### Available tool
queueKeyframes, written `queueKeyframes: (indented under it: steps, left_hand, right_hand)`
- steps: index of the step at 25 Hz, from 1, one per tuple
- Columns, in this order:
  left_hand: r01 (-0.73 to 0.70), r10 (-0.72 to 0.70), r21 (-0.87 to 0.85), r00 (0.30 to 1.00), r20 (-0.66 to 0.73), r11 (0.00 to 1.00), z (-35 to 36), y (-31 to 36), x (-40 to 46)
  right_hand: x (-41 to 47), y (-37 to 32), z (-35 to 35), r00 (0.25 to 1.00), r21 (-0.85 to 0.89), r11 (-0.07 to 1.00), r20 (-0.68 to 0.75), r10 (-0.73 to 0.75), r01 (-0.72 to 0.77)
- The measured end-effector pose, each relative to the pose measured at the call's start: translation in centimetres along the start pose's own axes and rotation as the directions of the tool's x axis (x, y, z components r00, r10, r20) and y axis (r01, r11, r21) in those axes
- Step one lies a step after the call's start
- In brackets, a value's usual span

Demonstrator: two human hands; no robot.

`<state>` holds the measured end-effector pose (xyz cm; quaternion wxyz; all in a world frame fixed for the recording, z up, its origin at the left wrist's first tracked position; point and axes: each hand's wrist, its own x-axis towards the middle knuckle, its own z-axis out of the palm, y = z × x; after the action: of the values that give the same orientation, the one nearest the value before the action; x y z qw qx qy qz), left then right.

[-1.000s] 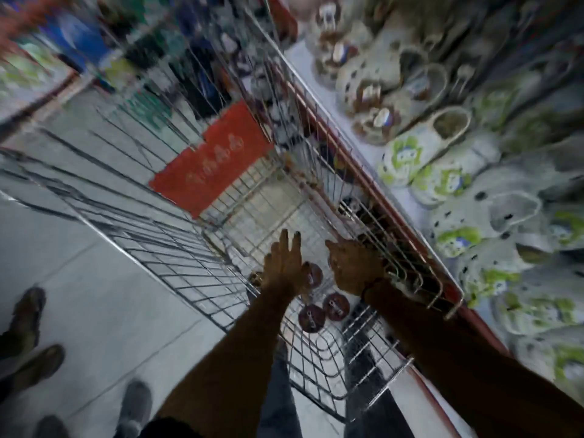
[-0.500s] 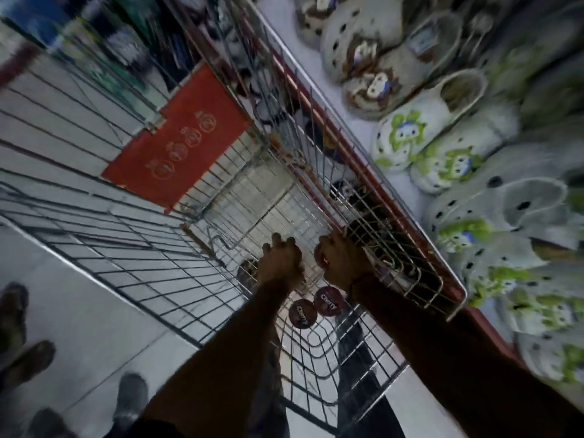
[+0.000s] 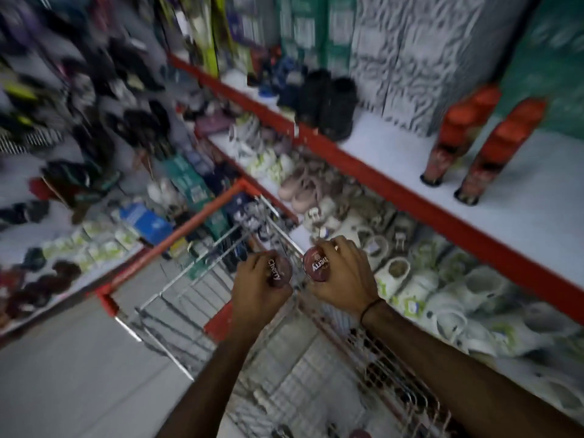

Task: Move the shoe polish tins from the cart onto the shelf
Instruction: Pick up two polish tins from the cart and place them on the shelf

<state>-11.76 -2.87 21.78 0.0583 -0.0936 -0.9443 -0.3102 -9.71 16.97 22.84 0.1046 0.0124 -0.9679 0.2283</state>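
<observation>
left hand (image 3: 257, 287) clamps one dark red tin (image 3: 278, 272); right hand (image 3: 343, 279) clamps another tin (image 3: 318, 266), just beside. wire cart (image 3: 240, 327) below both, white shelf (image 3: 521, 197) up-right.

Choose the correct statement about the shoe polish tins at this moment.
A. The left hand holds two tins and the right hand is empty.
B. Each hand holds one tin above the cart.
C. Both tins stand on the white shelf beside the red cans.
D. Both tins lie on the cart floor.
B: the left hand grips one tin and the right hand grips the other tin, both raised over the wire cart.
</observation>
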Motion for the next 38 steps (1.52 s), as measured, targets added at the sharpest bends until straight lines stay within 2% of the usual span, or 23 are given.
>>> queueKeyframes:
  steps: [3,5,7,9,11,13,15,17,22,26,31,32,34,35,38]
  left_hand:
    - [-0.159,0.137,-0.170,0.981,-0.134,0.972,-3.5,5.2,2.8]
    - [-0.254,0.216,-0.260,0.962,-0.166,0.932,-4.3,9.9,4.3]
    - [-0.346,0.304,-0.301,0.936,-0.178,0.889,-3.7,14.4,5.3]
    - [-0.477,0.441,-0.318,0.879,-0.184,0.819,-1.9,19.5,5.4]
    - [-0.572,0.569,-0.312,0.815,-0.110,0.759,0.7,24.5,5.2]
    - [-0.618,0.655,-0.314,0.756,0.018,0.721,3.5,29.5,4.8]
    - [-0.601,0.666,-0.307,0.723,0.182,0.737,6.0,32.5,4.5]
    - [-0.598,0.654,-0.266,0.694,0.301,0.756,8.2,35.2,4.4]
    - [-0.663,0.700,-0.235,0.633,0.331,0.711,12.8,40.3,6.1]
    - [-0.624,0.648,-0.196,0.677,0.349,0.757,14.9,42.3,7.9]
    - [-0.607,0.611,-0.147,0.694,0.380,0.781,14.3,43.0,8.3]
    - [-0.606,0.620,-0.161,0.703,0.348,0.779,13.6,42.7,7.9]
    - [-0.597,0.645,-0.257,0.741,0.185,0.760,11.9,41.5,6.9]
    - [-0.592,0.639,-0.308,0.765,0.074,0.745,11.1,39.9,6.3]
    - [-0.598,0.559,-0.399,0.799,-0.223,0.695,8.6,34.2,3.7]
  right_hand:
    - [1.5,-0.7,-7.9,0.964,0.031,0.999,-0.267,-0.012,0.021]
    - [1.4,0.6,-13.4,0.923,0.019,1.000,-0.385,0.008,-0.001]
    - [0.3,2.8,-18.0,0.903,0.002,0.997,-0.425,0.067,-0.073]
    - [-2.3,5.9,-21.8,0.861,-0.026,0.975,-0.475,0.181,-0.219]
    - [-5.1,9.1,-24.6,0.825,-0.104,0.920,-0.488,0.284,-0.378]
    - [-7.6,12.4,-26.9,0.822,-0.256,0.821,-0.426,0.378,-0.510]
    - [-8.7,14.8,-27.7,0.825,-0.368,0.744,-0.339,0.452,-0.558]
    - [-9.5,17.2,-28.0,0.811,-0.400,0.707,-0.324,0.486,-0.583]
    - [-9.0,21.7,-28.7,0.789,-0.413,0.673,-0.348,0.506,-0.614]
    - [-7.6,23.9,-29.2,0.775,-0.426,0.649,-0.396,0.493,-0.631]
    - [-6.9,23.8,-29.7,0.752,-0.410,0.631,-0.362,0.551,-0.659]
    - [-7.1,23.0,-29.7,0.747,-0.375,0.647,-0.383,0.544,-0.664]
    - [-7.4,20.7,-29.4,0.741,-0.275,0.727,-0.496,0.453,-0.629]
    - [-7.5,19.1,-28.5,0.751,-0.255,0.783,-0.549,0.366,-0.568]
    - [-7.7,14.1,-25.4,0.712,-0.239,0.913,-0.698,0.075,-0.331]
